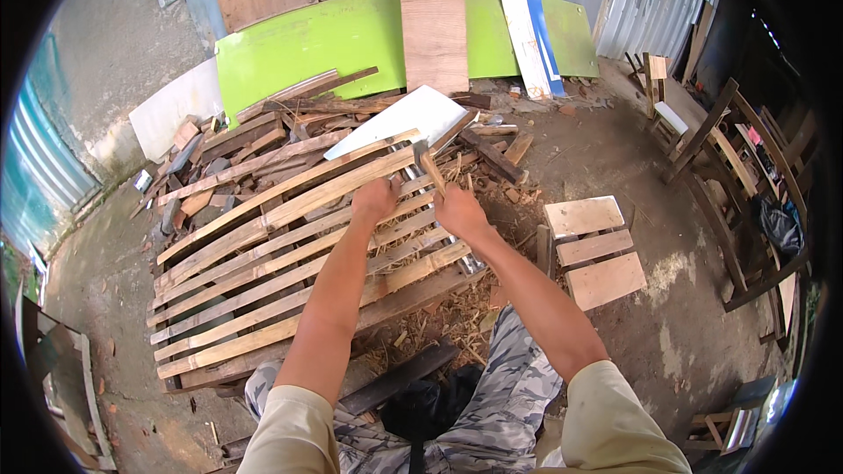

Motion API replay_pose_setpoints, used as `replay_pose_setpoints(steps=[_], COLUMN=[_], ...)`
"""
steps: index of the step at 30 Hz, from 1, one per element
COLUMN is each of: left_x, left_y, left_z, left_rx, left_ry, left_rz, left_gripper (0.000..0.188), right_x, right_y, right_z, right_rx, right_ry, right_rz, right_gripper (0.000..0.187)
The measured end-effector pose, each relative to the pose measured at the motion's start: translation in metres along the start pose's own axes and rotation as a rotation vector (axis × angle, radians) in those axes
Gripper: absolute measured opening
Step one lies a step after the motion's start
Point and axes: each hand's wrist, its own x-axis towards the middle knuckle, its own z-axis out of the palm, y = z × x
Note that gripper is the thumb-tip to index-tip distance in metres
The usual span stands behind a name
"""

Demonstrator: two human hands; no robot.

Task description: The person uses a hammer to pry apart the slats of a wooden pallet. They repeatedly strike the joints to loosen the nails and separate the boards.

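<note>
My right hand (459, 211) is closed round the wooden handle of a hammer (431, 170). The hammer's dark metal head is over the right ends of the far slats, though contact cannot be made out. Several long pale wooden slats (250, 303) lie side by side with gaps, forming a low slatted panel before me. On its far slats rests my left hand (376, 199), fingers curled and closed; what they hold, if anything, is hidden. A silvery metal strip (471, 263) runs crosswise under the slats' right ends.
Scrap wood (237, 136) and a white board (399, 120) lie beyond the panel. A small three-plank stool (597, 251) stands at right, near wooden frames (716, 202). Wood shavings (421, 323) cover the ground by my knees. A green sheet (325, 35) leans against the back wall.
</note>
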Motion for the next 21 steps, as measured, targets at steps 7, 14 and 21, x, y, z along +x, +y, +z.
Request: replay_pose_setpoints(steps=[7,14,21], left_x=[-0.004,-0.034,-0.123], left_y=[0.004,-0.017,-0.056], left_z=[0.002,0.006,-0.018], left_rx=[-0.026,0.002,0.222], left_ry=[0.140,0.341,-0.020], left_rz=[0.082,0.496,0.256], left_gripper=[0.060,0.046,0.072], right_x=[0.000,-0.009,-0.058], right_y=[0.025,0.015,0.080], right_z=[0.009,-0.051,-0.025], right_rx=[-0.091,-0.141,-0.065], right_ry=[0.099,-0.080,-0.038], right_rz=[-0.116,-0.051,0.011], right_gripper=[0.047,0.050,0.058])
